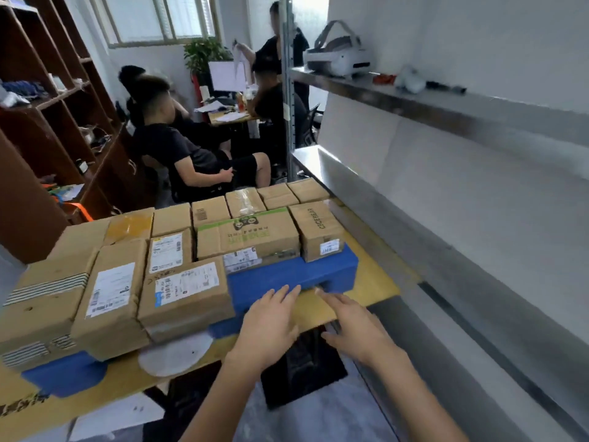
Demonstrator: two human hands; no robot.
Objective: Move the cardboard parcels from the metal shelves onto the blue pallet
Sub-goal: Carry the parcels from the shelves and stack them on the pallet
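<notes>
Two hands: mine, both empty, held out above the near edge of the table (379,282).
Left hand (271,327): fingers straight and slightly spread, gripping nothing; tips overlap the near wall of the blue pallet (287,275) in view, but I cannot tell whether they touch it.
Right hand (353,327): fingers straight and loose, gripping nothing; index tip points toward the pallet's near right corner.
Pallet position: flat on the table, long side toward me; near right corner shows bare blue.
Cardboard parcels (178,295): packed side by side on the pallet from its left end to its right end, several with white labels facing up.
Green-printed parcel (248,237): toward the pallet's right end, touching a smaller parcel (318,231) at that end.
Metal shelves (446,113): on my right, along the wall; the upper shelf carries a white headset (339,55).
Background: seated person (191,154) in dark clothes, beyond the table's far edge.
</notes>
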